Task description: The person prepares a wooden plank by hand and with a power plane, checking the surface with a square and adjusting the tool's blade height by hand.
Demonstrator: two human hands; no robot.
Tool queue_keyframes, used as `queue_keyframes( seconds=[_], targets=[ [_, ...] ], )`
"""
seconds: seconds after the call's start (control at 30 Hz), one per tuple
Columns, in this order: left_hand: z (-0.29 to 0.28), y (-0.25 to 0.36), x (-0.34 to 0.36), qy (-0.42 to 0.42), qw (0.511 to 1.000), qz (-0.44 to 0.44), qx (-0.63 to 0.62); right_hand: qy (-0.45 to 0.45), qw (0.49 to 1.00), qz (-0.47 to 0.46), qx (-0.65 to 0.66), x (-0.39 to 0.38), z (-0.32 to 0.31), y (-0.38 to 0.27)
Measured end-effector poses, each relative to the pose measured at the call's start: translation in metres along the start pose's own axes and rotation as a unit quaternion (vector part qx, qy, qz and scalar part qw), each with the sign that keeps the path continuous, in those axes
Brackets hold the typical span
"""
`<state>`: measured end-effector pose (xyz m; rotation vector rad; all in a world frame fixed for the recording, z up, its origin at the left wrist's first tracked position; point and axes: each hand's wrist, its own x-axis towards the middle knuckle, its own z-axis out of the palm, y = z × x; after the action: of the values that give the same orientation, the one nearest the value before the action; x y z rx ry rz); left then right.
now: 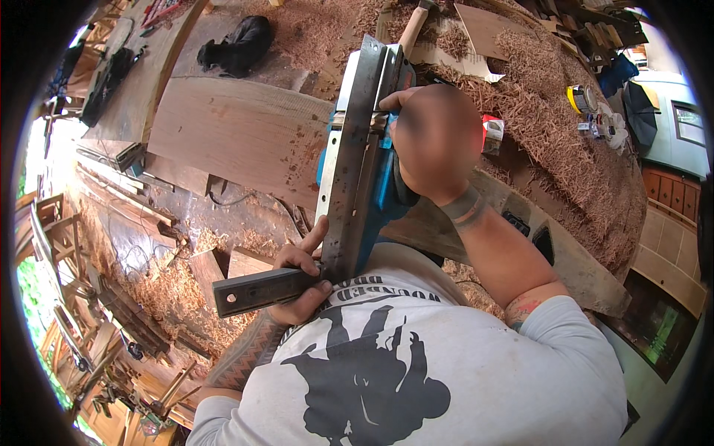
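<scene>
A blue electric hand planer (381,212) is held close to my shirt with its metal sole turned up. Along the sole lies the long steel blade of a try square (349,171). The square's dark stock (256,291) sticks out to the left at the near end. My left hand (301,271) is closed around the square near its corner, with fingers against the planer's edge. My right hand (435,145) grips the planer's right side, its thumb at the sole's edge. That hand is partly blurred, so most of its fingers are hidden.
A wide wooden board (238,134) lies beyond my left hand. Wood shavings (558,149) are heaped at the right. A black animal (236,46), apparently a dog, lies at the far left. A wooden-handled tool (413,28) stands behind the planer. Timber pieces (123,197) are stacked at the left.
</scene>
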<state>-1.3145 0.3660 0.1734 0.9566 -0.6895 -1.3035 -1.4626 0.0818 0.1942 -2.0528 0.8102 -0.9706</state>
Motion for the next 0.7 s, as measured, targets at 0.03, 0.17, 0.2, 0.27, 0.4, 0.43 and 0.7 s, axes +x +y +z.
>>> queue_keyframes(
  seconds=[0.03, 0.17, 0.2, 0.27, 0.4, 0.43, 0.7],
  targets=[
    [0.000, 0.000, 0.001, -0.002, 1.000, 0.000, 0.000, 0.001, 1.000, -0.001, -0.003, 0.000, 0.000, 0.000],
    [-0.002, -0.001, 0.001, -0.006, 1.000, 0.002, 0.016, -0.001, 1.000, 0.001, -0.003, 0.000, 0.000, 0.000],
    [-0.001, 0.000, 0.001, -0.002, 1.000, 0.001, 0.010, -0.001, 1.000, 0.003, -0.002, 0.000, 0.000, 0.000],
    [0.000, 0.000, 0.001, 0.002, 1.000, 0.000, 0.005, -0.002, 1.000, 0.005, 0.000, 0.000, 0.000, -0.001],
    [0.000, 0.002, 0.001, 0.003, 1.000, -0.003, 0.022, -0.002, 1.000, 0.007, -0.004, 0.000, 0.000, -0.001],
    [0.001, 0.004, 0.002, 0.002, 1.000, -0.007, 0.023, -0.002, 1.000, 0.008, -0.007, 0.000, 0.000, -0.001],
    [0.001, 0.011, 0.007, -0.016, 0.998, 0.005, 0.057, -0.007, 1.000, 0.002, -0.012, 0.001, 0.000, -0.001]
  ],
)
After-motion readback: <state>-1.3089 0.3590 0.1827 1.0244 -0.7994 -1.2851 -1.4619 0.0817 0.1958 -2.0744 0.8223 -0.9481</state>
